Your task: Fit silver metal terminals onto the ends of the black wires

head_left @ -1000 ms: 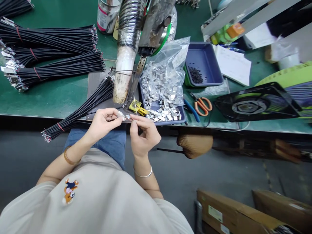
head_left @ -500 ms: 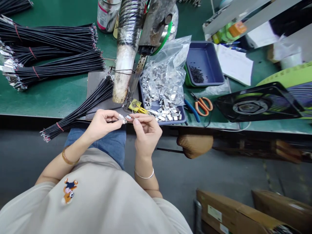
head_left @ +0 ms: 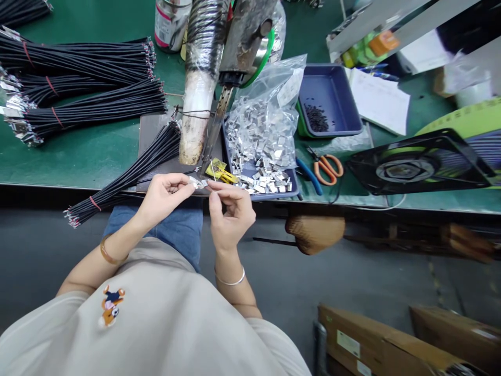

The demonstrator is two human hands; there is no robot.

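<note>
My left hand [head_left: 166, 196] pinches a small silvery metal piece [head_left: 199, 183] at its fingertips, by the bench's front edge. A black cable showed in this hand in the earlier view; the fingers now hide it. My right hand [head_left: 233, 211] is close on the right, fingers curled, thumb and index tips near the metal piece; anything between them is too small to make out. A thin pale rod [head_left: 213, 169] rises just beyond the right fingertips. Beyond it is a yellow plastic piece [head_left: 221, 171]. A blue tray [head_left: 256, 198] of metal clips [head_left: 270, 183] sits right of it.
Black cable bundles [head_left: 97, 107] lie at left; a looser bundle [head_left: 133, 164] overhangs the edge. A foil-wrapped duct [head_left: 195, 104] and metal arm [head_left: 242, 47] hang ahead. Orange-handled scissors [head_left: 329, 169], blue-handled tool [head_left: 309, 177], bin [head_left: 331, 99] and black fan [head_left: 415, 164] are right.
Both hands have risen slightly towards the bench. The right thumb has moved a little left and the small metal piece has shifted up and left. The view has shifted slightly.
</note>
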